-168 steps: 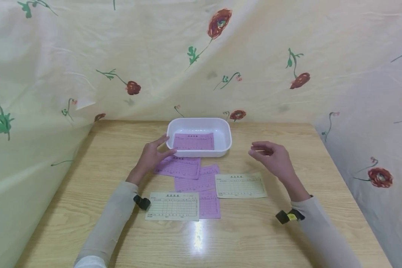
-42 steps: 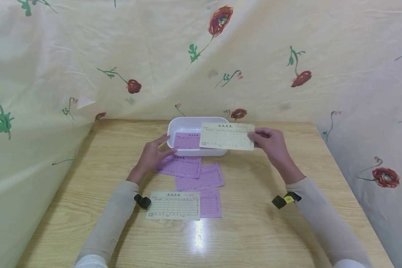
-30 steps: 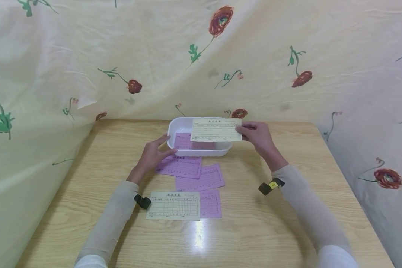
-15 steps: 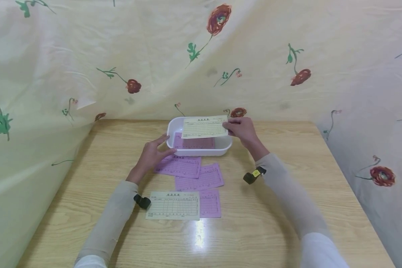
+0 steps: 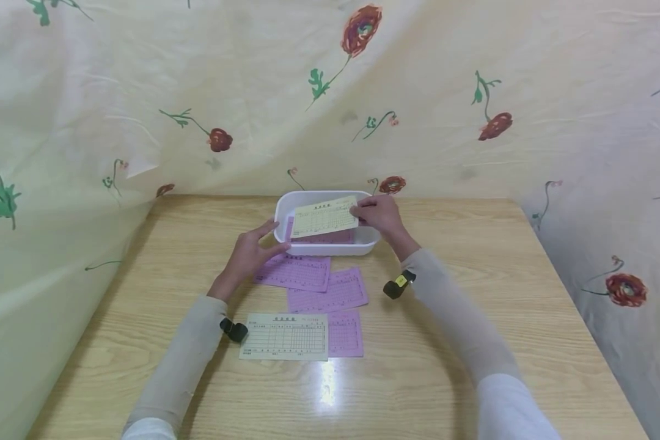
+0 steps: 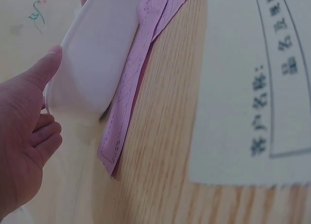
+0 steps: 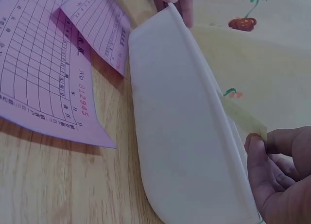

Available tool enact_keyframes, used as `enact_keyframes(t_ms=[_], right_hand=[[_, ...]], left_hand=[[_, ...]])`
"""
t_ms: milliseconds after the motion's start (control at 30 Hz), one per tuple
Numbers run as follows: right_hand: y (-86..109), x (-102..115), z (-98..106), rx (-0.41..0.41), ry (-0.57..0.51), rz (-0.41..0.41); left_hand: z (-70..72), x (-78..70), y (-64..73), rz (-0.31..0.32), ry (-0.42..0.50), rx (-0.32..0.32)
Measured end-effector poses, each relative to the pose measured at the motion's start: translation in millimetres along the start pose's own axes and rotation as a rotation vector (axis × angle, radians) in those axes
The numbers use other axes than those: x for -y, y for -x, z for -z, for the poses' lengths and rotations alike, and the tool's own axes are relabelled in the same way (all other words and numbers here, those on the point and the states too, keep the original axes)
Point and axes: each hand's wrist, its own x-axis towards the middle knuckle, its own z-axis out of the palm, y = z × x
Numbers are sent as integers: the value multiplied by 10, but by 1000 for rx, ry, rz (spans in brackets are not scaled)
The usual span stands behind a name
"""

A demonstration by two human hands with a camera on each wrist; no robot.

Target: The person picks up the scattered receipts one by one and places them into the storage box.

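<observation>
Currently six slips in sight, two cream and four pink, plus one white tray [image 5: 330,250], all on one wood-grained surface [image 5: 506,256]. For the tray, a place near the far edge, roughly midway between the left and right edges.

Inside it, one pink slip [image 5: 338,237], partly covered by one cream slip [image 5: 326,217], slanted, with its right end above the rim. On that end, the right hand [image 5: 382,215], thumb and fingertips closed in a pinch. At the tray's left end, the left hand [image 5: 247,253], thumb and forefinger parted, with the near left corner gripped between.

Toward the near edge from the tray, three more pink slips: an upper pink slip [image 5: 299,274] close against the tray, overlapping a middle pink slip [image 5: 330,294], then a lower pink slip [image 5: 345,335]. Over part of the last, a second cream slip [image 5: 284,338], flat, nearer the left edge than its pink neighbour.

On the wrists, two black bands, one left [image 5: 233,330], one right [image 5: 399,285]. Beyond the far edge, flowered cloth [image 5: 264,79].
</observation>
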Motion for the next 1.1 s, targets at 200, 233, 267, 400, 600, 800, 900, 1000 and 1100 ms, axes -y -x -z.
enact_keyframes(t_ms=[200,233,267,400,600,800,900,1000,1100], right_hand=[[4,52,-63,24,6,-31],[4,59,-72,28,5,-37],[3,62,-80,34,6,-42],[0,85,-104,52,22,-50],[9,128,-72,74,44,-59],[45,171,70,79,46,-27],[121,231,164,80,41,10],[236,319,252,83,34,31],[369,412,324,95,23,55]], left_hand=[[14,-35,-7,15,6,6],[16,-40,-8,16,8,7],[18,-43,-10,15,10,8],[26,-61,-20,13,10,12],[40,-88,-35,13,6,28],[60,-114,-33,36,27,36],[78,-121,-31,47,28,42],[94,-126,-35,53,28,46],[107,-134,-37,60,30,50]])
